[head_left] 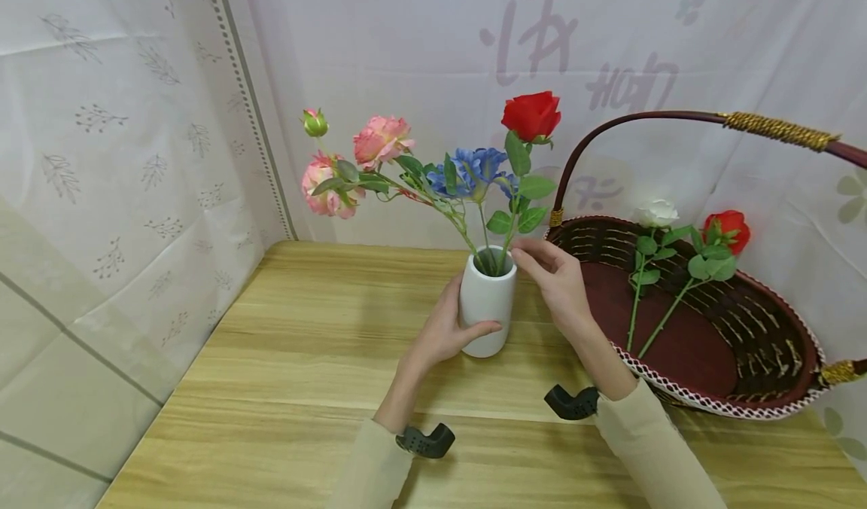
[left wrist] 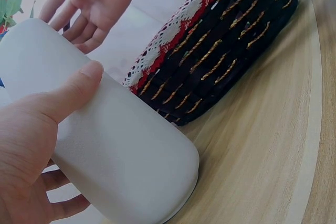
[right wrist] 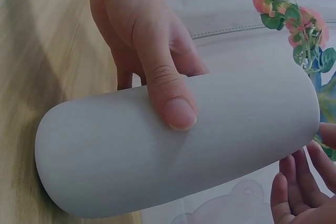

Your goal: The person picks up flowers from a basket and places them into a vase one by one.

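Observation:
A white vase (head_left: 486,306) stands on the wooden table. My left hand (head_left: 448,328) grips its side; in the left wrist view the left thumb (left wrist: 79,90) lies across the vase's front. Out of its mouth rise a red rose (head_left: 531,116), a blue flower (head_left: 474,170) and a branch of pink flowers (head_left: 382,141) leaning left. My right hand (head_left: 558,279) is beside the vase rim with bent fingers, fingertips close to the rose's green stem. Whether they pinch the stem is hidden. In the right wrist view the right hand (right wrist: 304,192) is partly cut off.
To the right sits a dark woven basket (head_left: 765,336) with white lace trim and a tall arched handle (head_left: 650,115). A white rose (head_left: 657,213) and another red rose (head_left: 728,230) lean inside it. Patterned cloth (head_left: 406,35) hangs behind the table and along its left.

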The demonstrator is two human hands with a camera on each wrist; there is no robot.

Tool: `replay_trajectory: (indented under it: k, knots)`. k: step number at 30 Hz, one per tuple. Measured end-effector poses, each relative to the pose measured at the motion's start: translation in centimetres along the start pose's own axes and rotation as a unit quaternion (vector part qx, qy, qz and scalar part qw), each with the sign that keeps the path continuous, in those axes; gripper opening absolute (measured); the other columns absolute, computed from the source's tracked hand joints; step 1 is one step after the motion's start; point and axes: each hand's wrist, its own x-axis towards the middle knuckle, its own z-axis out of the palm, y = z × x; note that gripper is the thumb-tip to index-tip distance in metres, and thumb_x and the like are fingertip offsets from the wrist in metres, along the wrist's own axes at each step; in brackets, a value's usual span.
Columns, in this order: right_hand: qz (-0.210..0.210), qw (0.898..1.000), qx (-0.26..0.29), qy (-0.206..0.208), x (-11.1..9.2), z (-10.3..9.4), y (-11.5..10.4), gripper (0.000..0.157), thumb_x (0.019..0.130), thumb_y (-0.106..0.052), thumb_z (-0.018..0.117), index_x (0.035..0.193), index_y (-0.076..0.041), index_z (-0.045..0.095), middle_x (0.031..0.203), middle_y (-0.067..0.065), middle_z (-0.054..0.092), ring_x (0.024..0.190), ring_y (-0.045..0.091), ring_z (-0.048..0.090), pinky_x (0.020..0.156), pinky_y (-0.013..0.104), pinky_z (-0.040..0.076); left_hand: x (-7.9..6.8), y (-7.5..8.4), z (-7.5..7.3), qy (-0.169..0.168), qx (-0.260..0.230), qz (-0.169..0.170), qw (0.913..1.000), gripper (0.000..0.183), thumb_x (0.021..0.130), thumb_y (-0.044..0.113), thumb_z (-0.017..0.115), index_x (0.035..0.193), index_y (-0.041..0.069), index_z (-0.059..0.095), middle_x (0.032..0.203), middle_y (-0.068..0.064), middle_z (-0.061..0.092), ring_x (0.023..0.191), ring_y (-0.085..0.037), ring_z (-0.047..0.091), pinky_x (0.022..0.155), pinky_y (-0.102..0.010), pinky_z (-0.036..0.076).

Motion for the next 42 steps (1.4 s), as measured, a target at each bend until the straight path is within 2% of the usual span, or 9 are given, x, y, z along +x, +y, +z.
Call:
replay_trajectory:
  k: [10,18,26,35,42]
  knots:
    - [-0.014,0.999,-0.018,-0.027,-0.8,-0.7,-0.4,0.033,0.098,-0.016,0.069,0.123,0.004,0.065,0.122,0.011,0.067,0.110,0.015,0.063,0.093,0.024,0.050,0.0,0.0,0.0,-0.002,0.002,-0.006,1.0000,0.098,0.082,0.031,0.087,0.158,0.016,0.027,0.142,-0.006,0.049,0.125,-0.021,0.051,0.103,-0.045,0.045]
    - [-0.017,0.999,-0.024,-0.044,-1.6,-1.7,-0.6,0.035,0.099,-0.015,0.068,0.128,0.004,0.062,0.122,0.008,0.066,0.110,0.015,0.063,0.091,0.024,0.051,0.0,0.1,0.0,-0.002,0.005,-0.014,0.9999,0.099,0.081,0.032,0.087,0.158,0.016,0.026,0.143,-0.005,0.048,0.126,-0.020,0.050,0.104,-0.043,0.044]
    - [-0.019,0.998,-0.044,-0.030,-1.9,-3.3,-0.6,0.037,0.100,-0.020,0.066,0.130,0.002,0.061,0.122,0.005,0.067,0.109,0.012,0.064,0.090,0.022,0.052,0.0,0.1,0.0,-0.001,0.008,-0.016,0.9998,0.099,0.081,0.032,0.088,0.158,0.015,0.027,0.143,-0.006,0.048,0.127,-0.021,0.050,0.105,-0.043,0.043]
    - [-0.026,1.000,-0.002,-0.007,-2.0,-5.3,-0.7,0.036,0.100,-0.016,0.065,0.130,0.004,0.061,0.124,0.017,0.065,0.105,0.018,0.065,0.086,0.024,0.053,-0.1,0.2,0.0,-0.004,0.007,-0.023,0.9997,0.099,0.082,0.033,0.087,0.158,0.015,0.026,0.143,-0.007,0.048,0.127,-0.021,0.050,0.105,-0.044,0.043]
    - [-0.038,0.999,0.022,0.015,-2.0,-6.8,-1.2,0.036,0.100,-0.012,0.065,0.130,0.007,0.060,0.117,0.007,0.069,0.103,0.016,0.066,0.085,0.020,0.053,-0.1,0.1,0.0,-0.004,0.009,-0.022,0.9997,0.099,0.082,0.033,0.086,0.158,0.015,0.026,0.143,-0.007,0.047,0.128,-0.022,0.049,0.105,-0.044,0.043]
